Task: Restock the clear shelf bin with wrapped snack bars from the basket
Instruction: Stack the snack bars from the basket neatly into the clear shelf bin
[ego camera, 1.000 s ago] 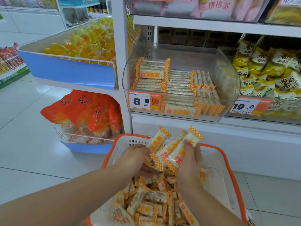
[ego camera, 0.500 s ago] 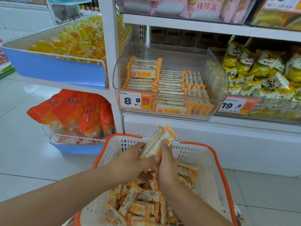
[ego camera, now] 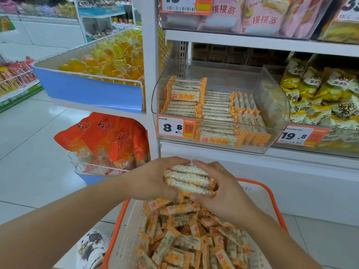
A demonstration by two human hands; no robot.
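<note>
i'm holding a small stack of snack bars (ego camera: 187, 179) between both hands, just above the basket (ego camera: 271, 193) and below the shelf bin (ego camera: 272, 98). my left hand (ego camera: 153, 178) is curling round the left end of the stack, fingers over the top and thumb underneath; my right hand (ego camera: 223, 193) is cupping the right end the same way, so both are closed on the bars. the stack is showing three bars edge-on, laid flat one on another: pale, knobbly puffed-rice blocks in clear wrappers, with orange-and-white checked crimped ends peeking out by my right palm.

the basket is white with an orange rim, and i'm seeing a loose heap of the same bars (ego camera: 186, 239) lying every which way inside it. the clear bin is sitting on the shelf straight ahead, partly filled: a neat stack at the left, a lower row in the middle, some standing on edge toward the right, with its right part bare. an orange price tag (ego camera: 175, 127) reading 8.8 is sitting on the bin's front.
</note>
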